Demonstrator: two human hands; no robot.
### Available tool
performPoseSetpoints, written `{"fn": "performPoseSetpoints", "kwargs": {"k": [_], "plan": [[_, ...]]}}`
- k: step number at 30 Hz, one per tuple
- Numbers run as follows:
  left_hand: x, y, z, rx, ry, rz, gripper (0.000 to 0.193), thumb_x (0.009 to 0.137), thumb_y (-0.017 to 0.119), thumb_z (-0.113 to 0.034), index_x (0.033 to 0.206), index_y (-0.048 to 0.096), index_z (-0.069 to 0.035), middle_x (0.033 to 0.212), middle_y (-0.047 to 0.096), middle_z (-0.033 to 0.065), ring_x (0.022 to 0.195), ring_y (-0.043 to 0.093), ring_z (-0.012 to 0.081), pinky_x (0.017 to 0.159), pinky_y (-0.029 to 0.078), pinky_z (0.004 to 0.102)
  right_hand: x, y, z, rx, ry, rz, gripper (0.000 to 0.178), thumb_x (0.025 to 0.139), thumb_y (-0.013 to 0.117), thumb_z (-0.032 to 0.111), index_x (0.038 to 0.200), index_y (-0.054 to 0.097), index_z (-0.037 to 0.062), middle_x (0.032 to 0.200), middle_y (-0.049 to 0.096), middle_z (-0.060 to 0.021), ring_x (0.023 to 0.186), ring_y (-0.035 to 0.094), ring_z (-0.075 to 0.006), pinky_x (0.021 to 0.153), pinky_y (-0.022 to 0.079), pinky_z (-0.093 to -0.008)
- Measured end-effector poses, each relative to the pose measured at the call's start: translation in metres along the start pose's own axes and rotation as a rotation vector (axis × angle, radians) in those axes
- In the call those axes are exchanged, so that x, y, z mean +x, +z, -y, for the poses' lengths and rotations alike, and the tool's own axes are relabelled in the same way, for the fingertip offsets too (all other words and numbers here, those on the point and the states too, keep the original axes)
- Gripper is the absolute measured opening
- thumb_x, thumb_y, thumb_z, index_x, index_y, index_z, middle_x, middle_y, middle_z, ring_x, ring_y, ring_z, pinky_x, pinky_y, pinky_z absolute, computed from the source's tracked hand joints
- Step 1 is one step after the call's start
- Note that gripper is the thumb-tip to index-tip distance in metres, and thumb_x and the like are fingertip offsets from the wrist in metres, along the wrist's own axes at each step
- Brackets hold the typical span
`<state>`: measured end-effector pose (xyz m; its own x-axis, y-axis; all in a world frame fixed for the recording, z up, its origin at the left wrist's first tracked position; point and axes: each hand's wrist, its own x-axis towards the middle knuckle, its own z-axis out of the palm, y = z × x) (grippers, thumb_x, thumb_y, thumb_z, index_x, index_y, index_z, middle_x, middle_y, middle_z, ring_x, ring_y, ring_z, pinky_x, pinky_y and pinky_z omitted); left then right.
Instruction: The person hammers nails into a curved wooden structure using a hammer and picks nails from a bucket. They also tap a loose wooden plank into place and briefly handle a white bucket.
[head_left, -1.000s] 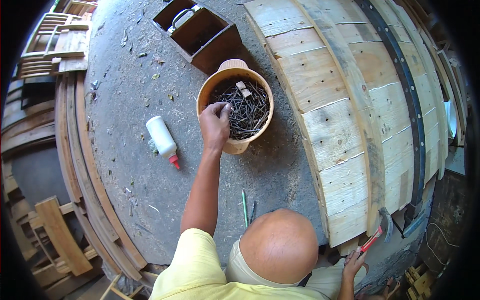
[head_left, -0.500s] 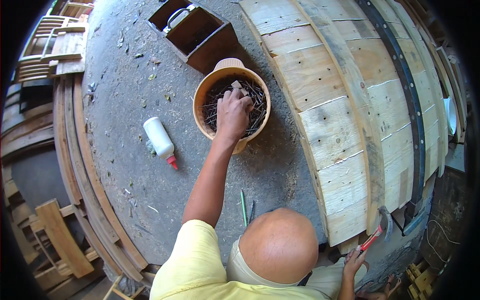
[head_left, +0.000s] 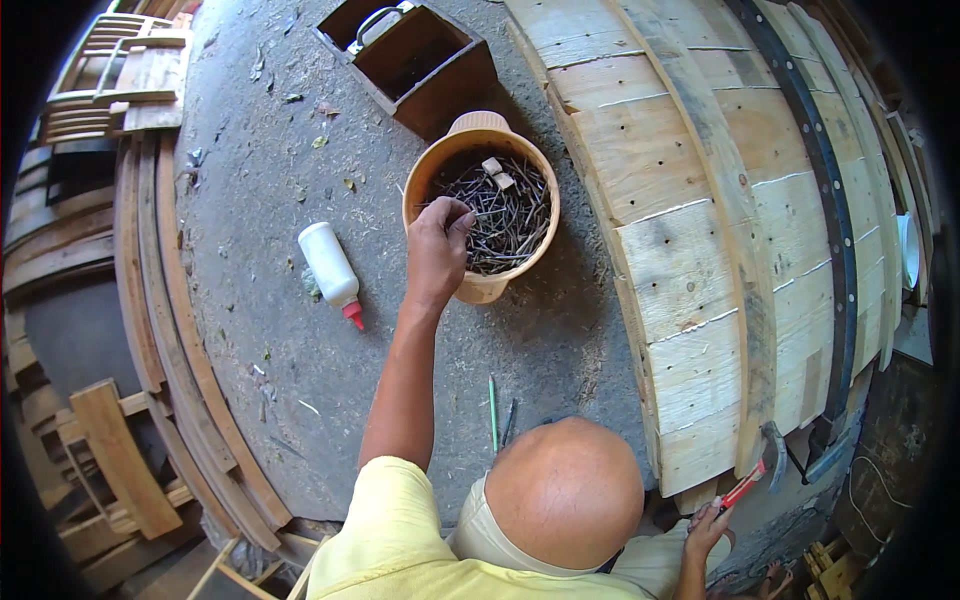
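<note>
Head view: left hand (head_left: 438,250), pinched over round orange plastic tub (head_left: 480,122), risked pricking by dark nails (head_left: 508,222); right hand (head_left: 707,526) clutched red-handled hammer (head_left: 744,485).

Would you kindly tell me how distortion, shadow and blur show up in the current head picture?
Head view: fisheye distortion bends the long brown wooden planks, and the corners are black; head view: soft shadow darkens the grey concrete floor right of the round orange plastic tub; head view: the bare left hand shows no obvious motion blur.
</note>
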<state>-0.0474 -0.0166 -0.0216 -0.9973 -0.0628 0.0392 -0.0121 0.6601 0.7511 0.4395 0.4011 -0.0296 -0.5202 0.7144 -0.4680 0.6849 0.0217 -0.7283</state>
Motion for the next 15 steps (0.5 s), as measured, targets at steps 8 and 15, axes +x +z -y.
{"fn": "performPoseSetpoints", "kwargs": {"k": [8,15], "plan": [[-0.004,0.000,0.013,0.024,0.022,-0.005,0.009,0.085,0.070,-0.002,0.093,0.066,0.000,0.084,0.069,0.0135,0.077,0.066,0.0225,0.074,0.052,0.0345,0.001,0.000,0.003,0.025,-0.013,0.018,0.029,0.107,0.044,0.030,0.124,0.043,0.0067,0.064,0.039,0.0031,0.046,0.037,-0.0042,0.037,0.030,-0.0209],[0.004,0.015,-0.001,0.364,0.360,-0.027,0.017,0.077,0.074,-0.006,0.094,0.072,-0.007,0.097,0.065,0.0082,0.097,0.058,0.0285,0.087,0.046,0.0413,-0.001,-0.001,-0.002,0.038,-0.003,0.018,0.027,0.107,0.045,0.030,0.121,0.044,0.0079,0.064,0.039,0.0031,0.046,0.038,-0.0039,0.038,0.030,-0.0206]]}}
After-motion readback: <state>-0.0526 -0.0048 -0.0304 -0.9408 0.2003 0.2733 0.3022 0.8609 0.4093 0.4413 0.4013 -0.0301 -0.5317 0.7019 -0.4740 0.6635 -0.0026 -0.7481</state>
